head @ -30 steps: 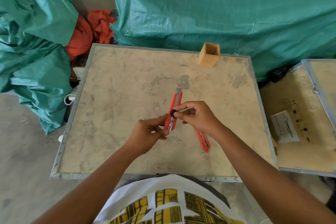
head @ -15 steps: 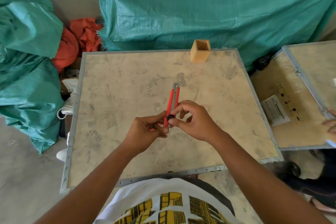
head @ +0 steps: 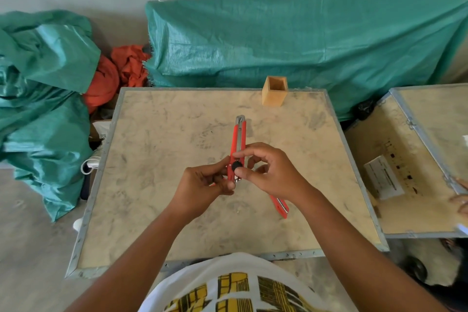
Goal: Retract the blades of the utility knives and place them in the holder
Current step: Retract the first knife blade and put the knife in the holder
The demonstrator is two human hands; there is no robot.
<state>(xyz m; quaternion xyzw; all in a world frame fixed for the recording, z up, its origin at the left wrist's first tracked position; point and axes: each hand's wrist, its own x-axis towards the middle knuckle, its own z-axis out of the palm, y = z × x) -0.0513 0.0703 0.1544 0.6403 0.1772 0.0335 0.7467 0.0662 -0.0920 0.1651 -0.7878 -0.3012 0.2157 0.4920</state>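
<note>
Closest to you, both hands are on one red utility knife, held above the table with its metal nose pointing away toward the far edge. Your left hand pinches the butt end of the handle, fingers closed around it. Your right hand is closed on the same knife too, thumb and forefinger on the black slider knob. So you're in the retracting step, by my reading. At the nose I see only a short grey tip; whether any blade is out I can't tell from here.

Just under your right wrist, a second red knife lies flat on the table, half hidden, waiting its turn.

Further out, the wooden holder stands upright at the table's far edge, well apart from your hands, mouth open and nothing visible inside.

Next, I'd say: confirm the slider is fully drawn toward you, then free one hand and carry the knife forward to drop it into that holder.
</note>
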